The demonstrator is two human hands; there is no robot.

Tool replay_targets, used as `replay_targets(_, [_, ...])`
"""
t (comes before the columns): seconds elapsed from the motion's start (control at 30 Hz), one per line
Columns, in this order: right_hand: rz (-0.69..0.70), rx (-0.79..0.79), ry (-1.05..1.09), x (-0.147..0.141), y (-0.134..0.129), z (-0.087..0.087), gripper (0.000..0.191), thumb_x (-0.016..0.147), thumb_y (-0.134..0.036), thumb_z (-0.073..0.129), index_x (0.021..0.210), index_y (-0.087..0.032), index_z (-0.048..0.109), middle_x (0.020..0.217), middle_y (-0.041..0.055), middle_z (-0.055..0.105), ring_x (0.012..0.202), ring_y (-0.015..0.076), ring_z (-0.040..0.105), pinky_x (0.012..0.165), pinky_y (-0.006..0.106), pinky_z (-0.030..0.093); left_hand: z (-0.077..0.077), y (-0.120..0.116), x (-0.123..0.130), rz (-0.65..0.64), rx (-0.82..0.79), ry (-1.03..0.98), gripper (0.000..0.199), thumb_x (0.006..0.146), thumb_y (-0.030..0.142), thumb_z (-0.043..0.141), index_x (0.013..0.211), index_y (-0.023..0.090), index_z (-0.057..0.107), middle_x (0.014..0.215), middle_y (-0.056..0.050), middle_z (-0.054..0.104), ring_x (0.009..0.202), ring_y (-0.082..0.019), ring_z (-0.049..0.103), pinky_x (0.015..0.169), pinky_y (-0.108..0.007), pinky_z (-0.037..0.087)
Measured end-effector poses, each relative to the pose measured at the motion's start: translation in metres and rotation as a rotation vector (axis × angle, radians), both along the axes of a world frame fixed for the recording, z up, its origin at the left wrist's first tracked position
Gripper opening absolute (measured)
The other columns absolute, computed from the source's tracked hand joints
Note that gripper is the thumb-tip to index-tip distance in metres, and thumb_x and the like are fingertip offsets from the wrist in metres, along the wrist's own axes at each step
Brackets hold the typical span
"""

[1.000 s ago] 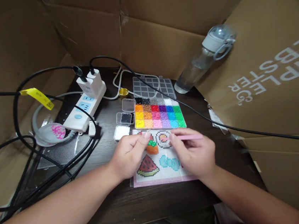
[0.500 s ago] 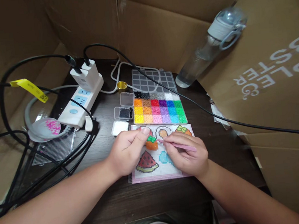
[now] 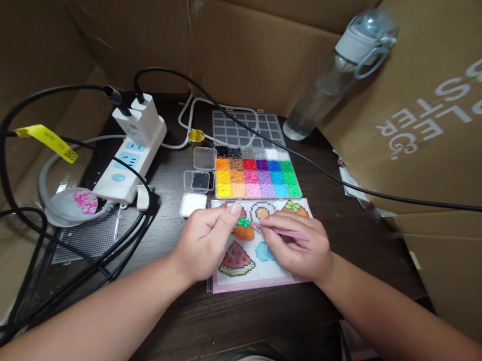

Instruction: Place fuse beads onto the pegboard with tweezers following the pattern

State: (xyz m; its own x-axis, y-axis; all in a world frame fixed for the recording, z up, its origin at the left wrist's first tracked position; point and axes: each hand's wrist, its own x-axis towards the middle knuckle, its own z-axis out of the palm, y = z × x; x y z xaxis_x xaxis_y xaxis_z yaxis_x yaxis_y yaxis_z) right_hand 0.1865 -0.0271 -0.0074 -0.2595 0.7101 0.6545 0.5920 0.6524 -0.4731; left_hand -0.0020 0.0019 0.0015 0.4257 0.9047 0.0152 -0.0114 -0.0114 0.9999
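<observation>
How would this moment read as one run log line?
left hand: pinching orange-green piece | right hand: holding pink tool, tip by piece | under: pattern sheet | beyond: bead box | far right: bottle

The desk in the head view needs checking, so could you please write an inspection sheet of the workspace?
Surface: dark desktop; spilled liquid: nothing seen.
Job's things: orange and green piece above the pattern sheet; bead box beyond, colours sorted by compartment.
Clutter: dish with pink bits, gold-coloured cup, water bottle.
Grippers: bare hands; left hand holds the piece, right hand a slim pink tool.
Cables: black cables looped left, around the power strip; one crosses the view to the right.
Surroundings: cardboard behind and at both sides.
</observation>
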Motion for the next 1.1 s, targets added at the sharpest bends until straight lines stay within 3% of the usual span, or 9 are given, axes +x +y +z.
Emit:
replay_targets(0.5, [-0.012,0.053,0.051,-0.002,-0.001,0.004,0.03,0.07,0.0,0.062,0.094,-0.019,0.066,0.076,0.0034,0.069,0.065,0.0146,0.066,0.059,0.026,0.056,-0.002,0.001,0.0,0.01,0.005,0.002,0.051,0.091,0.045,0.041,0.05,0.018,0.03,0.048,0.005,0.027,0.046,-0.008,0.026,0.044,-0.023,0.024])
replay_targets(0.7, [-0.176,0.155,0.123,-0.004,0.013,0.013,0.029,0.067,-0.001,0.067,0.089,-0.02,0.067,0.074,0.002,0.07,0.063,0.0156,0.066,0.06,0.027,0.056,-0.003,0.0,0.0,0.024,-0.002,0.02,0.051,0.09,0.047,0.04,0.049,0.018,0.032,0.047,0.005,0.028,0.046,-0.008,0.026,0.044,-0.024,0.024])
replay_targets(0.9, [-0.333,-0.008,0.247,-0.013,0.057,0.016,0.007,0.074,-0.015,0.063,0.079,-0.017,0.068,0.077,0.0041,0.071,0.063,0.0153,0.066,0.058,0.026,0.055,-0.002,0.002,0.001,0.021,0.023,0.024,0.051,0.091,0.045,0.038,0.049,0.019,0.03,0.047,0.005,0.027,0.045,-0.008,0.025,0.045,-0.024,0.024])
replay_targets(1.1, [-0.38,-0.199,0.347,-0.021,0.081,0.01,0.008,0.076,-0.018,0.059,0.074,-0.015,0.067,0.073,0.0043,0.068,0.066,0.0149,0.064,0.06,0.024,0.051,-0.001,0.002,0.0,0.017,0.027,0.058,0.051,0.091,0.045,0.038,0.049,0.018,0.029,0.048,0.005,0.027,0.046,-0.008,0.025,0.046,-0.024,0.024])
